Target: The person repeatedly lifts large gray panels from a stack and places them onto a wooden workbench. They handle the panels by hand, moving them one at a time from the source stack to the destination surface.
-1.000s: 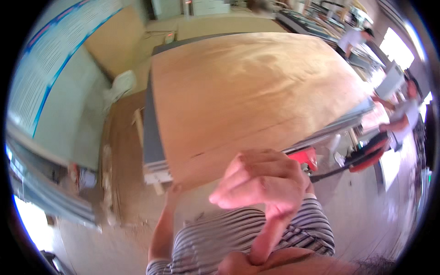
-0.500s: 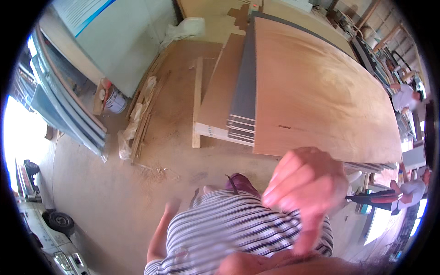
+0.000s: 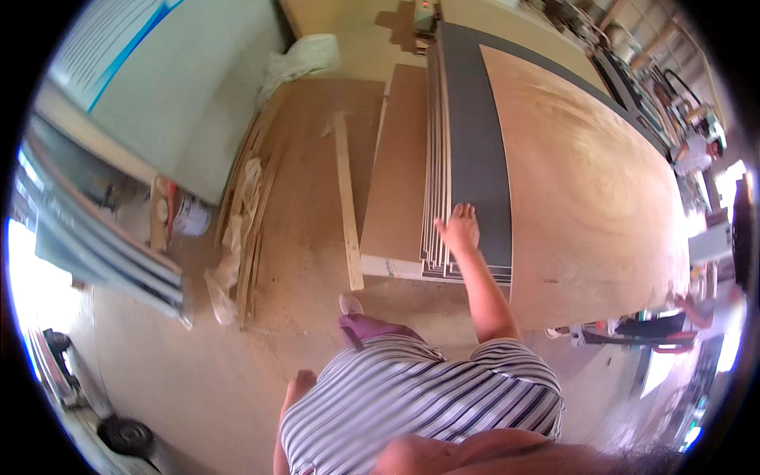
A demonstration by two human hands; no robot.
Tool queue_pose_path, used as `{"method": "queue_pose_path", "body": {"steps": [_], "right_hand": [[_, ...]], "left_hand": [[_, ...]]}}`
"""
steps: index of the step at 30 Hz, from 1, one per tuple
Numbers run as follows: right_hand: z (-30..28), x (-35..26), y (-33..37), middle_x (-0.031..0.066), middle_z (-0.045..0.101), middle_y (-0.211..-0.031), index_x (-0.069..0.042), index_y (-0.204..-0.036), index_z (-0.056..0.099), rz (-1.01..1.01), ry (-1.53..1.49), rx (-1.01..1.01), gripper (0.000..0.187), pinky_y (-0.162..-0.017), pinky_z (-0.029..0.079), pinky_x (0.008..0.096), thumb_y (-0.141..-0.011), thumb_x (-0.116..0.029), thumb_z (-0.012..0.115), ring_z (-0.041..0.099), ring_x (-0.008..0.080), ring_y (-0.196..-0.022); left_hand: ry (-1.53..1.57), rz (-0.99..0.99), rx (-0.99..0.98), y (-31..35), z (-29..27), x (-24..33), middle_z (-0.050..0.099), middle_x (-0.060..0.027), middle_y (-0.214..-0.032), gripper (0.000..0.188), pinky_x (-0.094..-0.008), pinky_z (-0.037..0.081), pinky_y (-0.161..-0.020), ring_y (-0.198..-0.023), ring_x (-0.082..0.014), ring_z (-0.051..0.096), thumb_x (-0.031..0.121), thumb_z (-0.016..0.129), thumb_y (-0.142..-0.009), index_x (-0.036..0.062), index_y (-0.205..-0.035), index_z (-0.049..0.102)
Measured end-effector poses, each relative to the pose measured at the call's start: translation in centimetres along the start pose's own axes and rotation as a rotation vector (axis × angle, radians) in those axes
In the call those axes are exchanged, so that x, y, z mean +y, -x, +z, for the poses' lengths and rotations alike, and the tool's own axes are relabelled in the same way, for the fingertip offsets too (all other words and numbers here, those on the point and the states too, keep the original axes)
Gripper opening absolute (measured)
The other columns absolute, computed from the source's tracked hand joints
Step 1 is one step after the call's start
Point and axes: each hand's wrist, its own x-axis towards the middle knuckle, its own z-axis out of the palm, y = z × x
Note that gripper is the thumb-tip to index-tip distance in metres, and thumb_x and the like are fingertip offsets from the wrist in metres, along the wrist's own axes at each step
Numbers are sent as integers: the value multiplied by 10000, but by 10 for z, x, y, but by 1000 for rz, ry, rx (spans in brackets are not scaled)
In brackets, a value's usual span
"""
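Observation:
My right hand [image 3: 461,226] reaches forward to the stack of dark grey panels [image 3: 477,142]. Its fingers are stretched out and the thumb is spread, by the panels' left edge near the front corner. It appears to touch the top grey face and grips nothing. Over the right part of the stack lies a large light-brown plywood sheet [image 3: 586,182], its near edge jutting past the panels. My left arm hangs low at my left side; only a blurred piece of the left hand [image 3: 298,385] shows there, and its fingers cannot be made out.
A brown board [image 3: 396,158] lies left of the stack, beside a wooden batten [image 3: 346,206]. Thin strips with plastic wrap [image 3: 241,206] and a white bucket [image 3: 191,216] are farther left. A vehicle wheel [image 3: 125,437] shows at lower left. Another person [image 3: 716,309] stands at right.
My right hand has gone from close in front of me, with its fingers curled, forward to the panels' left edge. The plywood now sits farther right, baring more grey surface. The view has shifted.

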Motion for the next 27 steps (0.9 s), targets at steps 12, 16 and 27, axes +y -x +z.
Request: {"method": "queue_pose_path", "body": {"steps": [12, 16, 27], "right_hand": [[1, -53, -47, 412, 309, -1390, 204, -1344, 297, 193, 150, -95, 933, -1147, 204, 490, -844, -536, 568, 268, 514, -1344], [-14, -84, -73, 416, 231, -1430, 192, -1380, 246, 414, 58, -116, 980, -1154, 164, 495, -840, -555, 577, 192, 517, -1377], [-9, -97, -98, 336, 276, -1458, 141, -1385, 297, 683, 76, -11, 933, -1166, 162, 455, -881, -628, 452, 214, 453, -1393]], "left_hand": [[59, 13, -268, -308, -128, 214, 622, -104, -906, 151, -357, 482, -684, -806, -240, 586, 217, 519, -961, 101, -1037, 578], [-18, 42, -345, -406, -184, 236, 619, -95, -905, 157, -338, 476, -671, -792, -218, 581, 226, 526, -960, 100, -1042, 572], [-358, -11, -450, -692, -415, 265, 610, -70, -904, 183, -283, 460, -633, -753, -157, 566, 249, 545, -959, 95, -1057, 554]]}}
